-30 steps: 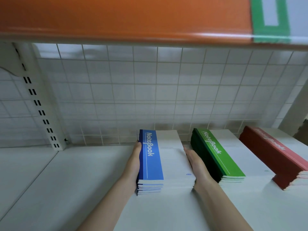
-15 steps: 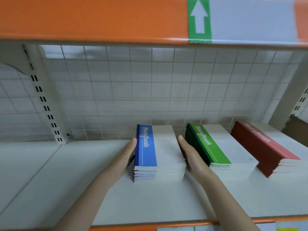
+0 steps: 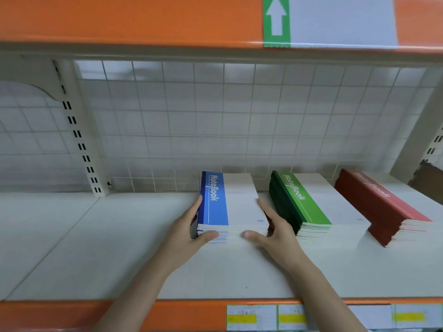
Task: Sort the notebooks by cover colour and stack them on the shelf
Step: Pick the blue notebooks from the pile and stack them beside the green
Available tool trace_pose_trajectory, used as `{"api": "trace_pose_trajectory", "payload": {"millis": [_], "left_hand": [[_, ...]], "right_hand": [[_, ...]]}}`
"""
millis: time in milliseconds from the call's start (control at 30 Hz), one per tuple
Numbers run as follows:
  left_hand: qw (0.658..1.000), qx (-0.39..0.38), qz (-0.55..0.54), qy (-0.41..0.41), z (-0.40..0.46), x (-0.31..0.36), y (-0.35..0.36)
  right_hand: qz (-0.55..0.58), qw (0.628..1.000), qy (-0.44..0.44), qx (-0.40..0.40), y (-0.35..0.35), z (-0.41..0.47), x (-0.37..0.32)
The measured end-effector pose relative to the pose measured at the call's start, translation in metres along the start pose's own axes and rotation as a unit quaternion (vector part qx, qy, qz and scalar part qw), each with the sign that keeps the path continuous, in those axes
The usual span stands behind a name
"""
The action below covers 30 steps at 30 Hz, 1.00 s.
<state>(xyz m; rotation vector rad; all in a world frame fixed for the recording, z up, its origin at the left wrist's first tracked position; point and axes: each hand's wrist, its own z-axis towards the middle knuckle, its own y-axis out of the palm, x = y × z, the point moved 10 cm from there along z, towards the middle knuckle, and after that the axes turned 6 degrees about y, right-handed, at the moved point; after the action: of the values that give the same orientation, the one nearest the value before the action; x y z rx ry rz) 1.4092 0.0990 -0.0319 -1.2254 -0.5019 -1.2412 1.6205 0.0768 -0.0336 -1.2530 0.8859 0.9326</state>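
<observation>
On the shelf (image 3: pixel 96 248), left of the green stack (image 3: pixel 302 202) (red stack (image 3: pixel 383 207) beyond), left hand (image 3: pixel 187 231) and right hand (image 3: pixel 275 228) grip the blue stack (image 3: pixel 227 204) — thumbs at its front edge.

White shelf (image 3: pixel 96 248) w/ blue stack (image 3: pixel 221 204), green stack (image 3: pixel 304 200), red stack (image 3: pixel 383 202).
</observation>
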Motion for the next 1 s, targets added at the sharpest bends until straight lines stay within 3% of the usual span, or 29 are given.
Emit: {"api": "trace_pose_trajectory", "payload": {"millis": [233, 500, 733, 1000], "left_hand": [[1.0, 0.024, 0.007, 0.019, 0.003, 0.0, -0.004], [0.999, -0.016, 0.023, 0.038, 0.002, 0.01, 0.004], [0.999, -0.016, 0.001, 0.046, 0.002, 0.013, 0.006], [0.999, -0.039, 0.021, 0.023, 0.002, 0.001, 0.008]], "right_hand": [[-0.009, 1.0, -0.027, 0.002, 0.003, 0.002, -0.004], [0.008, 0.998, -0.065, -0.025, 0.006, -0.002, -0.015], [0.018, 0.998, -0.052, -0.038, 0.009, -0.001, -0.008], [-0.054, 0.997, -0.037, -0.028, 0.004, 0.003, 0.007]]}}
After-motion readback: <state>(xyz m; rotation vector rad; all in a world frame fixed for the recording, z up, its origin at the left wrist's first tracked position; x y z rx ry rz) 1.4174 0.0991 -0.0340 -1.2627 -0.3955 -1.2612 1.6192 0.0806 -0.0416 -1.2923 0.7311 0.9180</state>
